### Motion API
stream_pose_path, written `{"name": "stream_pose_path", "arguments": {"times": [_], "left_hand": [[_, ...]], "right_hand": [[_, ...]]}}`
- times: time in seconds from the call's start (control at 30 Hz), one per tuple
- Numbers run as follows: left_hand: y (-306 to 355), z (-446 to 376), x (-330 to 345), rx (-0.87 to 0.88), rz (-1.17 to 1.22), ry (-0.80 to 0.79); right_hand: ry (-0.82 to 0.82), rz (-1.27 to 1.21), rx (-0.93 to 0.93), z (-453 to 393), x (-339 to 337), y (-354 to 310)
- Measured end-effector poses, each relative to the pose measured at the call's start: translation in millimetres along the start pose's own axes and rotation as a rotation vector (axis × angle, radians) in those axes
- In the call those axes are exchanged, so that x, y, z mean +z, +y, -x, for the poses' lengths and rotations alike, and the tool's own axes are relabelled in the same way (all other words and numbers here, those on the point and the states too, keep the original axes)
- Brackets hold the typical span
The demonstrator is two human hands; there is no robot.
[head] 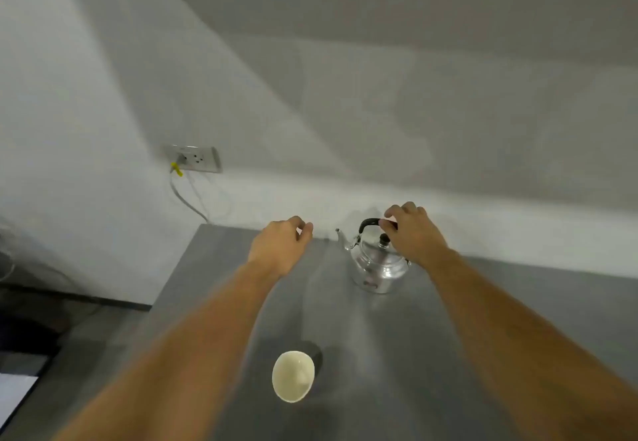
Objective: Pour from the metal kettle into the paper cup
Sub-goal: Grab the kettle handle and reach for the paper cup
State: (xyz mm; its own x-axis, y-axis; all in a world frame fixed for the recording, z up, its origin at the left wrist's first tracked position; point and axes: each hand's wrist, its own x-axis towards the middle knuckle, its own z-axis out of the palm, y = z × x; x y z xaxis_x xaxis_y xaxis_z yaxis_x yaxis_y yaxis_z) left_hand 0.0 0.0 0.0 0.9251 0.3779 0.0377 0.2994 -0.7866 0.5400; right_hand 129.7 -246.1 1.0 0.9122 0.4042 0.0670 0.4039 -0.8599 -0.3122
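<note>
A shiny metal kettle (378, 269) with a black handle and a black lid knob stands near the far edge of the grey table (397, 354), its spout pointing left. My right hand (412, 233) is on the black handle, fingers curled around it. My left hand (281, 245) hovers to the left of the spout, fingers loosely curled and holding nothing. A paper cup (294, 375), dark outside and pale inside, stands upright near me between my forearms. Its inside looks empty.
A white wall runs right behind the table. A wall socket (197, 158) with a yellow-tagged plug and a hanging cable sits at the left. The table's left edge drops to a dark floor with dim objects.
</note>
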Motion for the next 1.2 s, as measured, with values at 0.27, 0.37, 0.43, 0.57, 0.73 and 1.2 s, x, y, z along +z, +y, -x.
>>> {"name": "stream_pose_path", "arguments": {"times": [0.27, 0.37, 0.43, 0.57, 0.73, 1.2], "left_hand": [[-9.9, -3.5, 14.9, -0.001, -0.009, -0.021], [-16.4, -2.3, 18.6, -0.007, -0.005, -0.030], [-21.4, -1.3, 19.9, -0.008, -0.016, -0.030], [-31.3, 1.4, 22.0, -0.021, -0.022, -0.037], [-44.4, 16.0, 26.1, -0.034, 0.056, -0.060], [-112.9, 142.5, 63.1, -0.217, 0.384, -0.085]], "right_hand": [[-0.108, -0.087, 0.093, -18.7, 20.8, 11.3], [-0.108, -0.113, 0.132, -18.7, 28.7, 15.0], [-0.107, -0.148, 0.163, -19.6, 30.4, 13.6], [-0.125, -0.251, 0.223, -23.1, 28.7, 10.1], [-0.104, -0.330, 0.254, -6.8, 22.7, 3.8], [-0.017, -0.255, 0.100, 96.3, -24.5, -18.6]]}}
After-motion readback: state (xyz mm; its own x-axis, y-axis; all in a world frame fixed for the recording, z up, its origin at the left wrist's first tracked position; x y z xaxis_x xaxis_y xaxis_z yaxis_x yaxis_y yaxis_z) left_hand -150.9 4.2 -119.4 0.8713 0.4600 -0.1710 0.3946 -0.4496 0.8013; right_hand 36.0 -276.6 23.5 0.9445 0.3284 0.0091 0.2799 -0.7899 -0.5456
